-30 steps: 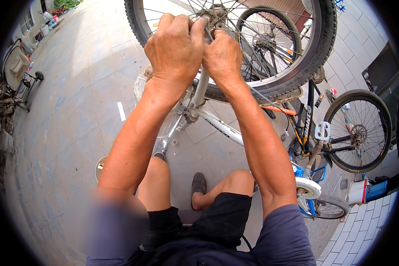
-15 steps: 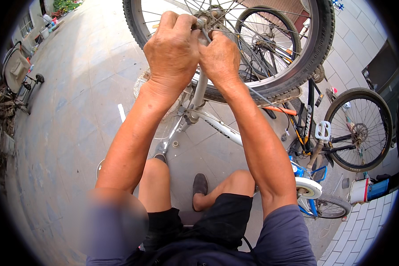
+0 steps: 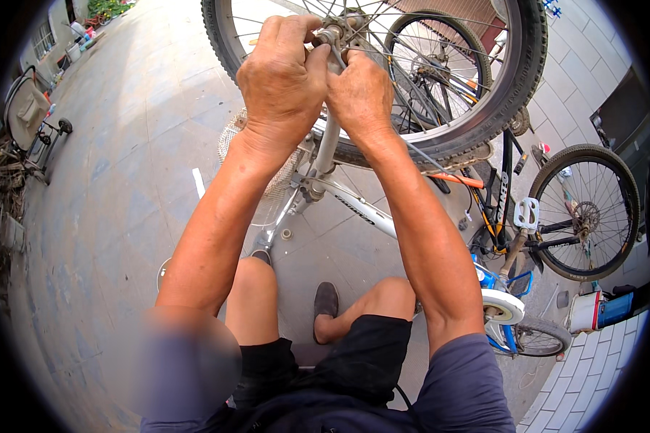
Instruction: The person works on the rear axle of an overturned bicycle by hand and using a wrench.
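Observation:
A bicycle wheel (image 3: 525, 79) with a knobbly tyre stands above the silver fork leg (image 3: 328, 144) of a white bicycle frame (image 3: 357, 206) that is turned upside down. At the hub, my left hand (image 3: 280, 86) has its thumb and curled fingers closed about the axle nut (image 3: 331, 35). My right hand (image 3: 361, 94) presses against it from the right, its fingers bent around the top end of the fork leg. A narrow metal strip shows between my two hands. My right fingertips are largely hidden behind the fork end.
A white wire basket (image 3: 276, 191) hangs beside the fork near the paving. To the right stand a black and orange bicycle (image 3: 500, 195) and a blue bicycle (image 3: 509, 335). A blue container (image 3: 614, 310) sits by the tiled wall. Far left is a stroller (image 3: 30, 119).
My left fingers have lifted and parted slightly from the thumb, so more of the axle nut shows. My right hand stays at the fork end, and the wheel has shifted barely right.

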Demonstrator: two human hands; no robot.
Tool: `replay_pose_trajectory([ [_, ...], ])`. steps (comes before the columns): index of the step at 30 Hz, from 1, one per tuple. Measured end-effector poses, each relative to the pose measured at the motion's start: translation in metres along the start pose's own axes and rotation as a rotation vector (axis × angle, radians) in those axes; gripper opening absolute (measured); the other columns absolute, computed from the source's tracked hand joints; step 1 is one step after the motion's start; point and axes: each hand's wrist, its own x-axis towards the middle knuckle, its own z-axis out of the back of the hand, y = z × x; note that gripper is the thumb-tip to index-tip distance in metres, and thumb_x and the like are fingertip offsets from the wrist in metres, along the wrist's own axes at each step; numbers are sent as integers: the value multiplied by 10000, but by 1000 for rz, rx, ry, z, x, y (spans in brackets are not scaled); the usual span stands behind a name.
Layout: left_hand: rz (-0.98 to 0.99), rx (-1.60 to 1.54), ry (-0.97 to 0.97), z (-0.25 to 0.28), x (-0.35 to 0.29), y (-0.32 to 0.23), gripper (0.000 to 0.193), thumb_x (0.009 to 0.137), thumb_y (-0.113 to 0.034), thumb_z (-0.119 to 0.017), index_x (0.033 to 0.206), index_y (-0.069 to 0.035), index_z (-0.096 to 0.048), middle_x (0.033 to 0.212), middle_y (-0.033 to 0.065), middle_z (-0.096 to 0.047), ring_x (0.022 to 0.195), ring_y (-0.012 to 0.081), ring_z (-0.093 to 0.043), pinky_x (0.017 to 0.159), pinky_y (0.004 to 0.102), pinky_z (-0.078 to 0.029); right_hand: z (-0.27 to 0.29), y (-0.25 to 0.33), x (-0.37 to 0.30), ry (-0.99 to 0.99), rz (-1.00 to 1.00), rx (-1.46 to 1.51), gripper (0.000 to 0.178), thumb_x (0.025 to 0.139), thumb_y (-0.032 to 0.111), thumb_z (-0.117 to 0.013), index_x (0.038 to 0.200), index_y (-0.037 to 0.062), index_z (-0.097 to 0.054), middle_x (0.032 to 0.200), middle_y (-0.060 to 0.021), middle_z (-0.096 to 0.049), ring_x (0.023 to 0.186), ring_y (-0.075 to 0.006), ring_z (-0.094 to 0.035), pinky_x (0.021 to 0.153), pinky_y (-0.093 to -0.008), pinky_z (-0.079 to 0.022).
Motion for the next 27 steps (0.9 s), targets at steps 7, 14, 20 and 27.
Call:
replay_pose_trajectory([
  [7, 55, -66, 17, 1, -1, 0, 239, 790, 17, -712, 1012, -23, -632, 881, 79, -673, 800, 173, -669, 718, 302, -535, 3, 0, -1, 33, 14, 45, 588, 851, 533, -608, 962, -43, -652, 794, -246, -689, 815, -401, -693, 776, -482, -528],
  [14, -44, -66, 24, -1, 1, 6, 236, 799, 24, -706, 1017, -26, -629, 912, 74, -662, 822, 168, -668, 692, 285, -536, 2, 1, -1, 22, 9, 41, 591, 850, 530, -610, 980, -46, -648, 789, -249, -686, 812, -407, -692, 769, -490, -526],
  [20, 17, -185, 34, -1, -1, 5, 236, 809, 24, -700, 1029, -29, -632, 936, 68, -660, 840, 157, -668, 662, 262, -537, 2, -1, -1, 8, 17, 39, 630, 826, 549, -619, 1015, -51, -659, 803, -238, -692, 814, -376, -694, 742, -443, -524],
  [27, 17, -178, 47, 0, 2, 6, 248, 812, -7, -721, 1047, -34, -645, 917, 66, -671, 849, 168, -672, 690, 274, -537, -1, -3, -1, -2, 44, 45, 603, 847, 546, -605, 966, -44, -649, 784, -241, -689, 804, -399, -693, 764, -479, -527],
])
